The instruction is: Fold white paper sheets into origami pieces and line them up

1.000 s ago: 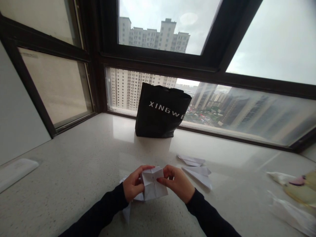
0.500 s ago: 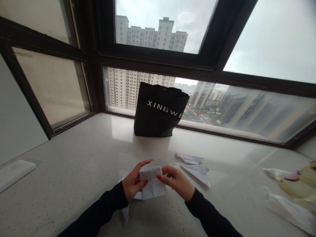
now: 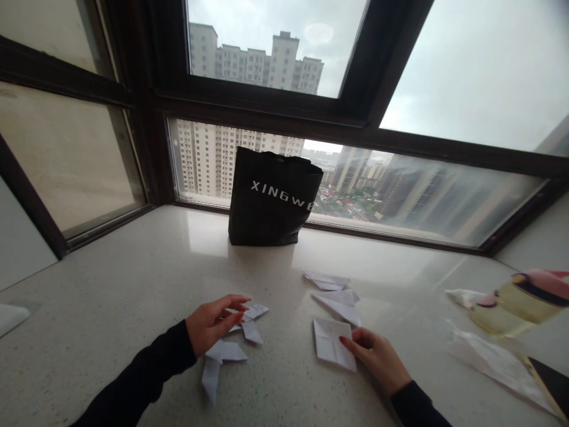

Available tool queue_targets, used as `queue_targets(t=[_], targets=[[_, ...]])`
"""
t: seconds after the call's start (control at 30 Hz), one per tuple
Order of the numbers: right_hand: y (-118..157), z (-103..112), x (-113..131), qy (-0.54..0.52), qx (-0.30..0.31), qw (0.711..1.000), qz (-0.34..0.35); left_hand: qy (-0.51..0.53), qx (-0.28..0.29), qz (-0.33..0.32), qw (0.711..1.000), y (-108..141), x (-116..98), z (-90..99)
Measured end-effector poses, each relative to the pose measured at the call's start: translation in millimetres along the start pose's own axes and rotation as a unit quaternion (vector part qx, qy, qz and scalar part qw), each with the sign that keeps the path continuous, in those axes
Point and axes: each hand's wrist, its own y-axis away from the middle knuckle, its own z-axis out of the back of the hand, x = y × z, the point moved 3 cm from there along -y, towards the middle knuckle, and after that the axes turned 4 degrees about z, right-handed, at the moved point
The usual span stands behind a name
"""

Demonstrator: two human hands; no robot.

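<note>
Folded white paper square [image 3: 329,344] is pinched at its right edge by the right hand [image 3: 376,357], just beside two pointed white paper shapes [image 3: 341,305] on the pale speckled countertop [image 3: 133,308]. I see the left hand [image 3: 212,325], thumb and fingers apart, over angular folded white paper pieces [image 3: 253,333]; I cannot tell whether it touches them. Beyond stands a black, white-lettered bag [image 3: 272,204].

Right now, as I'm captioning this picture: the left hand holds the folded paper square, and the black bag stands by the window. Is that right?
Not quite: the head view shows the right hand, not the left hand, holding the folded paper square. The black bag does stand by the window.
</note>
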Motion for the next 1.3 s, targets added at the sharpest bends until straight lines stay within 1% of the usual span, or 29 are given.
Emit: queue_targets(t=[0.07,0.2,0.27,0.33,0.4,0.47,0.57,0.63,0.73,0.8,0.87,0.9,0.97,1.03,1.07,1.13,1.2,1.23,1.27,1.3], targets=[[-2.0,6.1,-4.2,0.046,-0.016,0.999,0.002,-0.005,-0.012,-0.001,1.000,-2.1,-2.1,2.0],[-5.2,4.2,4.5,0.152,-0.033,0.987,0.025,-0.071,-0.025,-0.004,0.997,-1.4,-2.7,-0.2],[-5.7,3.1,9.6,0.216,-0.044,0.975,0.038,-0.110,-0.037,-0.013,0.993,0.8,-0.2,3.9],[-5.1,3.2,13.0,0.287,-0.058,0.955,0.051,-0.151,-0.048,-0.024,0.987,3.2,5.0,11.2],[-4.0,3.5,14.0,0.335,-0.073,0.938,0.056,-0.210,-0.057,-0.042,0.975,4.6,11.6,17.6],[-2.7,3.4,12.8,0.353,-0.096,0.929,0.055,-0.288,-0.066,-0.045,0.954,2.8,18.4,19.4],[-1.5,2.1,9.7,0.360,-0.126,0.922,0.060,-0.378,-0.074,-0.005,0.923,-8.0,26.7,12.3],[-1.8,1.6,8.2,0.366,-0.135,0.918,0.073,-0.397,-0.078,0.024,0.914,-19.0,29.2,3.8],[-3.4,4.9,9.8,0.356,-0.161,0.916,0.094,-0.402,-0.090,0.046,0.910,-35.5,30.0,-6.9],[-3.7,8.5,15.8,0.319,-0.187,0.921,0.122,-0.402,-0.097,0.059,0.909,-43.4,29.4,-10.2],[-1.9,9.3,27.5,0.247,-0.192,0.934,0.173,-0.395,-0.101,0.062,0.911,-47.9,26.6,-10.7],[-0.3,7.6,35.5,0.204,-0.176,0.942,0.201,-0.388,-0.105,0.059,0.914,-48.8,23.9,-10.4],[3.8,-0.4,54.8,0.119,-0.111,0.958,0.235,-0.369,-0.115,0.048,0.921,-48.6,16.5,-10.0],[7.0,-13.5,76.1,0.052,-0.034,0.973,0.221,-0.337,-0.122,0.037,0.933,-45.6,8.0,-12.9],[7.7,-20.7,87.0,0.012,-0.005,0.977,0.211,-0.323,-0.119,0.033,0.938,-43.0,4.1,-16.2],[6.4,-36.4,106.7,-0.081,0.051,0.979,0.181,-0.259,-0.098,0.028,0.961,-35.6,-1.8,-25.8],[1.5,-51.3,121.8,-0.188,0.104,0.965,0.151,-0.130,-0.062,0.012,0.990,-26.4,-4.7,-34.6],[-1.9,-57.4,126.9,-0.242,0.127,0.953,0.135,-0.052,-0.035,0.008,0.998,-21.9,-4.6,-36.8],[-5.6,-62.2,130.3,-0.289,0.144,0.939,0.119,0.017,-0.005,0.010,1.000,-17.8,-3.3,-36.4],[-9.3,-65.5,132.1,-0.326,0.155,0.927,0.104,0.056,0.020,0.020,0.998,-14.1,-0.9,-32.9]])
